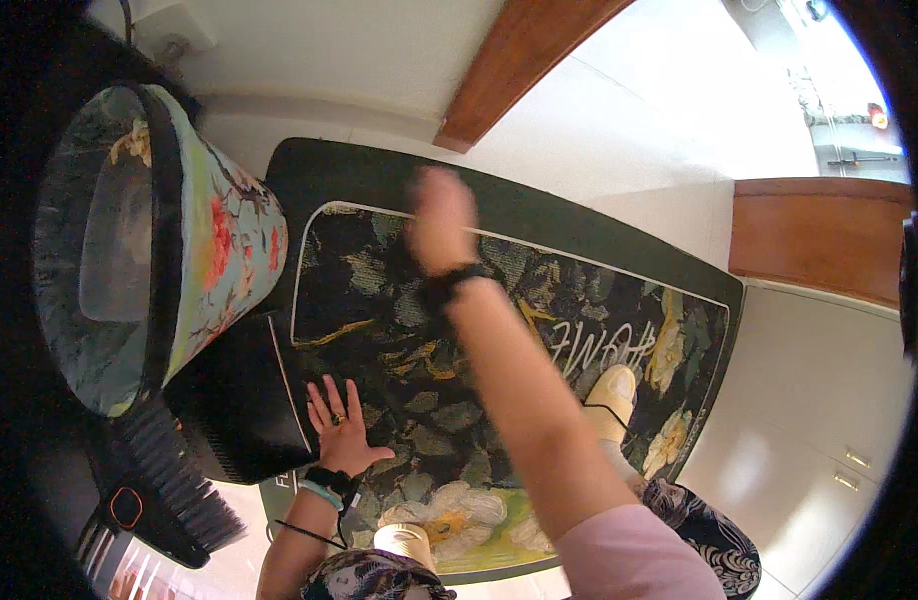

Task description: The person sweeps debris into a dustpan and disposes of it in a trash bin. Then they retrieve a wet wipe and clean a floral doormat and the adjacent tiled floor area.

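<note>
A dark floor mat (429, 390) with a leaf and flower print lies on the floor before me. My left hand (343, 435), with fingers spread and a ring on one of them, rests on or just over the mat beside a black dustpan (238, 397). My right hand (442, 217) is blurred, over the mat's far border; its fingers look close together, and I see nothing in its grasp. A brush (178, 480) with dark bristles lies by the dustpan. The floral waste bin (234, 240), lined with a plastic bag, stands at the left.
A wooden door frame (530, 67) rises behind the mat, and another wooden section (811, 240) is at the right. White cabinet doors (789, 420) with small handles stand at the right. My slippered feet (609, 401) are on the mat.
</note>
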Available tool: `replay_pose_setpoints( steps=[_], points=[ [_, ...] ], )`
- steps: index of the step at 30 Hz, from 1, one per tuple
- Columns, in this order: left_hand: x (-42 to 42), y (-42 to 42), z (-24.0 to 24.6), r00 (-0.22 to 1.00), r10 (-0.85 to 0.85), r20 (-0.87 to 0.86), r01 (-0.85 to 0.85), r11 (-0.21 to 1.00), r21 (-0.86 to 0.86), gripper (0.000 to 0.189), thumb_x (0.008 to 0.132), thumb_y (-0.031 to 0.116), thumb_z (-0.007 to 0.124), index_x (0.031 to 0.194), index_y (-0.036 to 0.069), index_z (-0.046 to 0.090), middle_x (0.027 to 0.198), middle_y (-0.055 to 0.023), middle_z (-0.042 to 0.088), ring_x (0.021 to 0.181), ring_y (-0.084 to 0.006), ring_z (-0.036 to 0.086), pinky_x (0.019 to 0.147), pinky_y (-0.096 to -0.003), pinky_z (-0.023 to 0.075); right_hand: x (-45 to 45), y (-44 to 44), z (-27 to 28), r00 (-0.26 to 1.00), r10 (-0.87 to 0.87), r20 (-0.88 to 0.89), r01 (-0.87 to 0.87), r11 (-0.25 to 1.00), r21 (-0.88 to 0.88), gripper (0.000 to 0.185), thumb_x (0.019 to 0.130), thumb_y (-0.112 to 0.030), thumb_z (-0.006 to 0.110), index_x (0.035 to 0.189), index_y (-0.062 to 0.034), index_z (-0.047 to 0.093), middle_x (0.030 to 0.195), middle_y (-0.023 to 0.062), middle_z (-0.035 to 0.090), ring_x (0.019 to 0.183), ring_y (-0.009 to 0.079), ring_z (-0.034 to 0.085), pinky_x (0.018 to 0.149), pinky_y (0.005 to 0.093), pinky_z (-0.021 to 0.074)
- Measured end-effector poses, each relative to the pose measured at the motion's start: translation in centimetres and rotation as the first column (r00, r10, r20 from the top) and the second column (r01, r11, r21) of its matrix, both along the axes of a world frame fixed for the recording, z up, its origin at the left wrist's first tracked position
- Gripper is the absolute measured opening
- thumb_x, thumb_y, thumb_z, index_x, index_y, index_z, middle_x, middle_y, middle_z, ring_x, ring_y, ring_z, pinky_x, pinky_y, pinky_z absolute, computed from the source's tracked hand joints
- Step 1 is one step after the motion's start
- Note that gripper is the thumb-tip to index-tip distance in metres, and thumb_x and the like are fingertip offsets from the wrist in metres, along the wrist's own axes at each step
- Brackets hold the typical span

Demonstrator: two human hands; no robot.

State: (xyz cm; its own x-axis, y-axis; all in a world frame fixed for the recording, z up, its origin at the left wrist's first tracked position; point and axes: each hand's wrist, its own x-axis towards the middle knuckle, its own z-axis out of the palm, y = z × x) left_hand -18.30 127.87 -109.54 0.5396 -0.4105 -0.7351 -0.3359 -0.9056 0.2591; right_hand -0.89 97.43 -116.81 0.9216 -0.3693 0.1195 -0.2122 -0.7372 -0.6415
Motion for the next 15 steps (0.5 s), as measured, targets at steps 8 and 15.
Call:
replay_pose_setpoints(
  steps=[8, 15],
  points=[
    [-0.4, 0.4, -0.4, 0.999, -0.010, 0.049, 0.011, 1.000, -0.025, 0.147, 0.054, 0.059, 0.088, 0.156, 0.003, -0.001, 0.159, -0.0308, -0.014, 0.144, -0.0545, -0.016, 0.114, -0.0652, -0.0005, 11.3, 7.6, 0.6, 0.902, 0.429, -0.043, -0.430, 0.885, -0.177, 0.034, 0.084, -0.008, 0.055, 0.116, -0.0072, 0.066, 0.116, 0.0173, 0.063, 0.112, 0.0369, 0.058, 0.097, 0.0434, 0.0487],
    [-0.3, 0.5, -0.3, 0.997, -0.006, 0.078, 0.013, 0.996, -0.087, 0.154, 0.049, 0.059, 0.090, 0.156, 0.001, -0.003, 0.158, -0.0321, -0.015, 0.144, -0.0552, -0.014, 0.113, -0.0682, 0.0030, -9.8, -15.2, 2.0, 0.962, -0.268, 0.046, 0.265, 0.962, 0.060, 0.031, 0.098, -0.021, 0.055, 0.118, 0.0002, 0.066, 0.103, 0.0181, 0.066, 0.100, 0.0281, 0.063, 0.086, 0.0395, 0.0493]
  ],
)
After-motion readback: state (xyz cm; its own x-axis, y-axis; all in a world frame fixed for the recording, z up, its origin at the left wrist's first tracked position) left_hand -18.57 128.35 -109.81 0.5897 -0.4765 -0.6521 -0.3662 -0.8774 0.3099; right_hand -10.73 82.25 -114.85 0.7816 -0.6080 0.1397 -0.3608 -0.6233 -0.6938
